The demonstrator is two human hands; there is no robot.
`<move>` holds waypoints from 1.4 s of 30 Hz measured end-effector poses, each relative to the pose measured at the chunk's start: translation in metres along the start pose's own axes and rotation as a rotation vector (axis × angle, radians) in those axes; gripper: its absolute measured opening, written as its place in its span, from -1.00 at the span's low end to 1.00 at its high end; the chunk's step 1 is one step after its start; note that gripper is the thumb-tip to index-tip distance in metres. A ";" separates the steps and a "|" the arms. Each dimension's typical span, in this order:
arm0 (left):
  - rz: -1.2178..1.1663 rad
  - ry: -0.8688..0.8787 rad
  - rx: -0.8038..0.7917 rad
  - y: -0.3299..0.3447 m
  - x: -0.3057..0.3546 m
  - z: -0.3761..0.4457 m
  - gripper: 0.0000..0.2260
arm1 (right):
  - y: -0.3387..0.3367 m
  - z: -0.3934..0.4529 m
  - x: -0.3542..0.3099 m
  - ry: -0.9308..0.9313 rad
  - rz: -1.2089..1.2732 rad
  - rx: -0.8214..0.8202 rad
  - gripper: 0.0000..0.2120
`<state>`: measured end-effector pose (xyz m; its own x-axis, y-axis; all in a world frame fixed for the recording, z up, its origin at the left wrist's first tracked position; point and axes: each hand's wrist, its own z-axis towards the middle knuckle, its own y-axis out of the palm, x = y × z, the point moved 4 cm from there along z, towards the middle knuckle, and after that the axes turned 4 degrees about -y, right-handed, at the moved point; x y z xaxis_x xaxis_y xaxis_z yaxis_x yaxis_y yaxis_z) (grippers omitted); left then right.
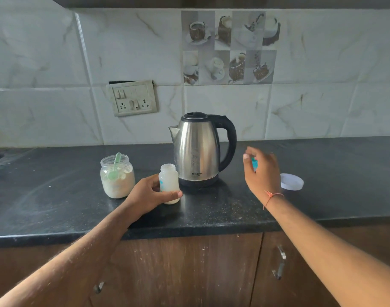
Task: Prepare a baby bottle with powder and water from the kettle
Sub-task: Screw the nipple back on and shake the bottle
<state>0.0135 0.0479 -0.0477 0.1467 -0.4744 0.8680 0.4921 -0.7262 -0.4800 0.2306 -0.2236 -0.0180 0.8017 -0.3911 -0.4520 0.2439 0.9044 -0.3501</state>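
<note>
Two hands work on the counter (211, 209). Far left, a jar (117, 178) holds powder and a scoop (115, 166). The left hand (148, 196) grips the bottle (169, 183) near the kettle (198, 149). The right hand (261, 169) pinches something blue (254, 163); a lid (292, 181) lies just right.

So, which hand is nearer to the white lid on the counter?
Right. The right hand hovers just left of the white lid, apart from it. The left hand grips the bottle, far beyond the kettle.
</note>
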 end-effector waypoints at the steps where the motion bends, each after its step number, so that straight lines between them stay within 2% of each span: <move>1: 0.006 -0.004 0.000 0.001 0.000 0.001 -0.54 | -0.005 -0.003 0.002 0.003 -0.043 -0.001 -0.76; 5: 0.032 -0.016 0.008 0.006 0.003 0.003 -0.46 | -0.012 -0.005 0.010 0.125 -0.177 -0.039 -0.66; 10: 0.152 0.014 0.054 0.011 0.008 0.003 -0.52 | -0.010 -0.001 0.022 0.250 -0.263 -0.096 -0.48; 15: 0.230 0.064 -0.002 0.028 0.022 0.004 -0.55 | -0.004 0.004 0.040 0.324 -0.287 -0.120 -0.33; 22: 0.174 0.144 -0.158 0.051 0.026 0.012 -0.53 | 0.000 0.013 0.050 0.351 -0.195 -0.116 -0.39; 24: 0.134 0.155 -0.190 0.051 0.025 0.013 -0.44 | 0.000 0.013 0.051 0.350 -0.161 -0.102 -0.40; 26: 0.093 0.156 -0.221 0.050 0.024 0.014 -0.25 | 0.000 0.013 0.050 0.356 -0.130 -0.099 -0.42; 28: 0.080 0.163 -0.217 0.049 0.021 0.014 -0.16 | -0.002 0.012 0.048 0.352 -0.090 -0.091 -0.45; 34: 0.072 0.158 -0.201 0.050 0.019 0.014 -0.15 | -0.007 0.011 0.041 0.352 0.060 -0.046 -0.50; 42: 0.108 0.157 -0.196 0.050 0.020 0.013 -0.08 | -0.007 0.010 0.046 0.461 0.179 -0.039 -0.42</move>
<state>0.0523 0.0089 -0.0526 0.0467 -0.6148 0.7873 0.3033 -0.7422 -0.5976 0.2715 -0.2464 -0.0277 0.5021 -0.2726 -0.8207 0.0964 0.9607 -0.2602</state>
